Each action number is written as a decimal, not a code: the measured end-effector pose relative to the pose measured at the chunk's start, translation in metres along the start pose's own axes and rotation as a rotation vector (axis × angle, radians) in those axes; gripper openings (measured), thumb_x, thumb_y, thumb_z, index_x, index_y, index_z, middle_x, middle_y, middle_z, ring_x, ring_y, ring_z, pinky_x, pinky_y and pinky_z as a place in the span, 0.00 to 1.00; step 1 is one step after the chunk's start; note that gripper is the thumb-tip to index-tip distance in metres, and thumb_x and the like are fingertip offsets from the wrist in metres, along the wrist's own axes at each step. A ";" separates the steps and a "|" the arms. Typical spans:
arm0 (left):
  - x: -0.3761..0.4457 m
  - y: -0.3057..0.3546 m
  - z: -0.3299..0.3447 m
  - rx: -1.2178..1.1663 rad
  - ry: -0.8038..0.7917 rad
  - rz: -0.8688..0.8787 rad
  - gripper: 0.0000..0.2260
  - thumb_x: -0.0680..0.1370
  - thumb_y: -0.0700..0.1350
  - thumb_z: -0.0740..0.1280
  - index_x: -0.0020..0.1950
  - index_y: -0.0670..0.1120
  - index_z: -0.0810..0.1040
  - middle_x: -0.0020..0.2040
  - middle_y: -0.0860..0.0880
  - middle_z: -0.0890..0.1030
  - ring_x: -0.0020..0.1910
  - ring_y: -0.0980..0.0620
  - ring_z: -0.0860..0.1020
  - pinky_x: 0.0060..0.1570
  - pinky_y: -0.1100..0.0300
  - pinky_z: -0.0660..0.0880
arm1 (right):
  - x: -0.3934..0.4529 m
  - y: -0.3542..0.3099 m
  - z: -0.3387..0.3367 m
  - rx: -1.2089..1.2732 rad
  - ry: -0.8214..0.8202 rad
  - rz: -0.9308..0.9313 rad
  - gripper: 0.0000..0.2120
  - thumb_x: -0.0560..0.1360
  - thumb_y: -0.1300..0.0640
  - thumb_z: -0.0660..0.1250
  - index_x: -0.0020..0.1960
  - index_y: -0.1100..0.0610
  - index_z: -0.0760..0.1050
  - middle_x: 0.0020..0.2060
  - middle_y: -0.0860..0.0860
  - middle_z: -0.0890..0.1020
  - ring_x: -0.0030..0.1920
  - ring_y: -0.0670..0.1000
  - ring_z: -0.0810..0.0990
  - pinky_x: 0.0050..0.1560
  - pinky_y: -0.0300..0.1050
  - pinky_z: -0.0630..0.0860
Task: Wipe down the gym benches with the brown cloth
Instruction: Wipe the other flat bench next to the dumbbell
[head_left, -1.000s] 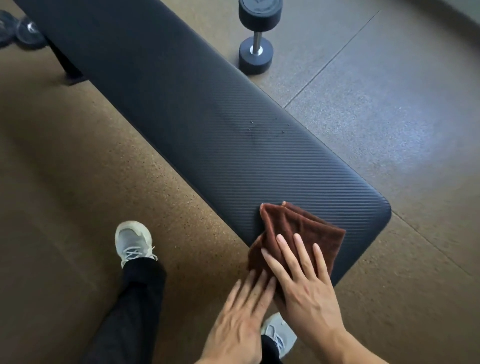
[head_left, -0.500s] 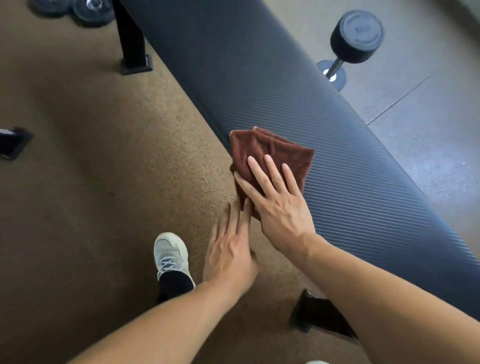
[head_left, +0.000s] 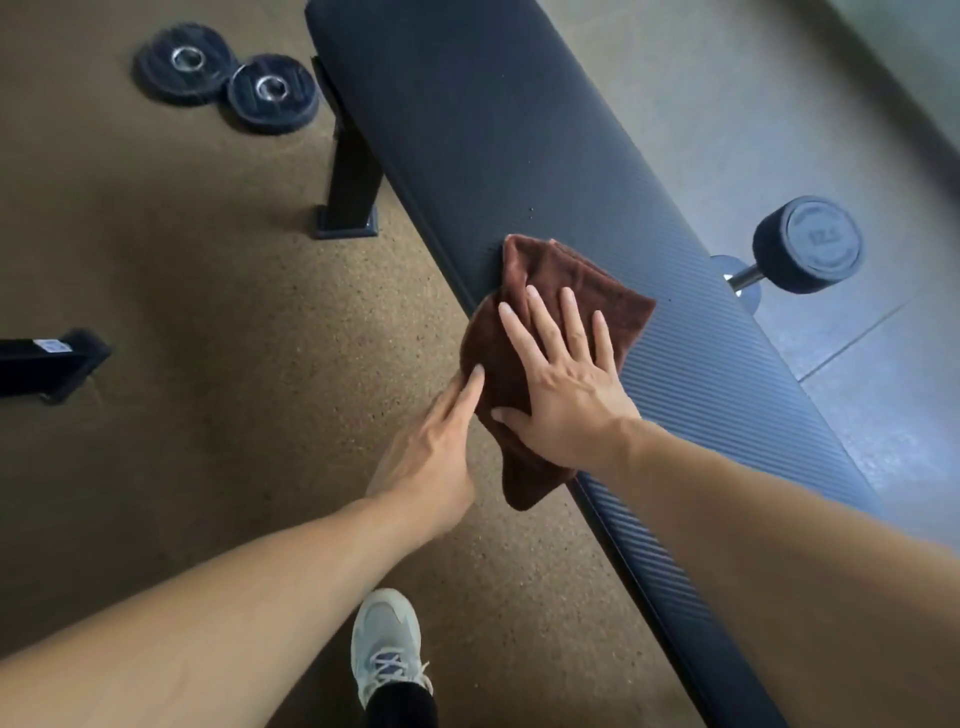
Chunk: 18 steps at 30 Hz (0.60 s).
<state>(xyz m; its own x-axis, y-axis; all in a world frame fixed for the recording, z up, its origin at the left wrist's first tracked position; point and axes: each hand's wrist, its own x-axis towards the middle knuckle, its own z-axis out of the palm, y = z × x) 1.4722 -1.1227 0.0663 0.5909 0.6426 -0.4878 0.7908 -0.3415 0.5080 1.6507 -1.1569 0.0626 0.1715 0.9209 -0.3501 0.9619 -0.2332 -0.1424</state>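
Slid folded brown terry cloth (head_left: 558, 332) farther up black ribbed padded desk (head_left: 498, 135), over its near edge. Right hand (head_left: 563, 384) pressed flat on it, fingers straight; left hand (head_left: 434, 447) touched draped edge, gripping nothing. Far half looked unwiped.

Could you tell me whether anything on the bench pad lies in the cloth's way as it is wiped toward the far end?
Nothing visible does. Ahead of the brown cloth, pressed flat by the right hand, the bench pad carries only a few tiny specks.
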 end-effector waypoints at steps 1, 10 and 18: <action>0.004 -0.001 -0.001 -0.023 -0.014 0.002 0.47 0.80 0.40 0.67 0.79 0.63 0.32 0.83 0.58 0.43 0.78 0.47 0.63 0.67 0.52 0.72 | 0.013 0.001 -0.006 0.010 -0.018 -0.008 0.51 0.76 0.33 0.65 0.82 0.43 0.33 0.83 0.50 0.35 0.81 0.59 0.30 0.79 0.67 0.34; 0.004 0.017 -0.004 0.022 0.048 0.004 0.47 0.81 0.43 0.66 0.77 0.65 0.29 0.83 0.54 0.39 0.81 0.46 0.53 0.74 0.53 0.60 | 0.018 -0.003 0.000 0.078 0.108 0.045 0.41 0.81 0.32 0.55 0.84 0.45 0.38 0.84 0.49 0.40 0.82 0.57 0.34 0.80 0.64 0.36; -0.015 0.037 0.027 0.408 0.072 0.344 0.41 0.79 0.38 0.58 0.80 0.50 0.31 0.81 0.49 0.32 0.79 0.52 0.32 0.80 0.51 0.40 | -0.096 0.016 0.044 0.172 0.179 0.097 0.34 0.84 0.38 0.51 0.85 0.49 0.45 0.84 0.50 0.46 0.83 0.56 0.40 0.82 0.61 0.43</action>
<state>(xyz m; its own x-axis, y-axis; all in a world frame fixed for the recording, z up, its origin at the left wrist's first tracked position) 1.4969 -1.1631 0.0734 0.8258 0.4867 -0.2850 0.5595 -0.7703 0.3058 1.6408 -1.2623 0.0531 0.3106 0.9287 -0.2025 0.8915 -0.3585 -0.2767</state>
